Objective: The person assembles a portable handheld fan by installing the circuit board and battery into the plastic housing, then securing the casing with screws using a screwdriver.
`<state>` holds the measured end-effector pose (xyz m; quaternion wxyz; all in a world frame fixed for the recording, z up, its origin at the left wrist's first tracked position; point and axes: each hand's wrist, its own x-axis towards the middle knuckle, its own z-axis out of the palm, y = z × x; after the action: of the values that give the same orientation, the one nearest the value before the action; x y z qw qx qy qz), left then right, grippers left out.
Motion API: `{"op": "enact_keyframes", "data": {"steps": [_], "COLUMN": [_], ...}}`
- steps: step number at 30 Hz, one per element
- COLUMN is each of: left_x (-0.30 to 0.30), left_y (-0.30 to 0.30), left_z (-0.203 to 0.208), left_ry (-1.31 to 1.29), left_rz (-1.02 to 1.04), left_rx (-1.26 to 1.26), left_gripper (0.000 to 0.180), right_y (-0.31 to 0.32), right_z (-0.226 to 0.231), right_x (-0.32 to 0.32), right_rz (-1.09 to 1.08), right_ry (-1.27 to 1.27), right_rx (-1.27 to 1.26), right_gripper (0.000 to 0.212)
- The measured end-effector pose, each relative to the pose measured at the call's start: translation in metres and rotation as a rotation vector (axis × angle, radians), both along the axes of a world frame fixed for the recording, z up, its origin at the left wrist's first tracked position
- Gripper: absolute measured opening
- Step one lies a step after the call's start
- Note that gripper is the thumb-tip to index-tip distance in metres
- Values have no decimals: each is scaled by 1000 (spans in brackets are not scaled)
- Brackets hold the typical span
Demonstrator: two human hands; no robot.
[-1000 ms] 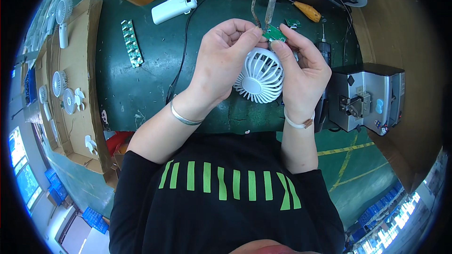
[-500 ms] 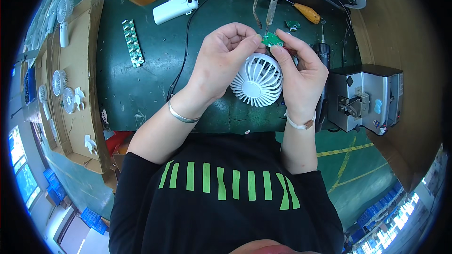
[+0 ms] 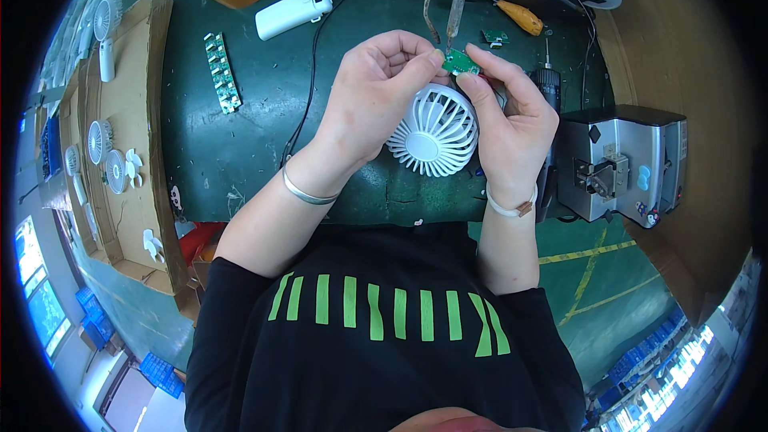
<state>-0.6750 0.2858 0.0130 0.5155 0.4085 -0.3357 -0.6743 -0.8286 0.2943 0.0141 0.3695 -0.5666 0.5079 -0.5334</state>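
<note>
From where I stand, the small green board [image 3: 461,62] is up in the top centre of the frame, between the two hands, its long axis slanting from upper left down to lower right. The right hand [image 3: 508,104] has it by the right end, thumb and forefinger narrowed on its edges. The left hand [image 3: 384,84] has thumb and forefinger pinched together at the board's left end; I cannot make out what, if anything, is between them. The iron [image 3: 457,16] points down at that same left end, so the left fingertips look slightly nearer its tip than the right ones; whether tip and board touch, I cannot tell. A bent tube [image 3: 430,8] hangs just left of the iron. Below the board, in the middle of the frame, the white fan cage [image 3: 432,128] sits on the green bench [image 3: 248,152] between the wrists
</note>
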Motion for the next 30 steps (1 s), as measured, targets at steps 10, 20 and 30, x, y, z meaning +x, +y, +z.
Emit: {"op": "enact_keyframes", "data": {"steps": [10, 20, 30], "left_x": [1, 1, 1], "left_y": [0, 0, 7], "left_z": [1, 2, -4], "left_ry": [-8, -3, 51], "left_rz": [17, 32, 0], "left_rx": [-46, -51, 45], "left_gripper": [10, 10, 11], "right_y": [-1, -2, 5], "right_z": [1, 0, -4], "right_x": [2, 4, 0], "right_rz": [12, 4, 23], "right_ry": [-12, -22, 23], "right_rx": [-31, -52, -41], "right_gripper": [28, 27, 27]}}
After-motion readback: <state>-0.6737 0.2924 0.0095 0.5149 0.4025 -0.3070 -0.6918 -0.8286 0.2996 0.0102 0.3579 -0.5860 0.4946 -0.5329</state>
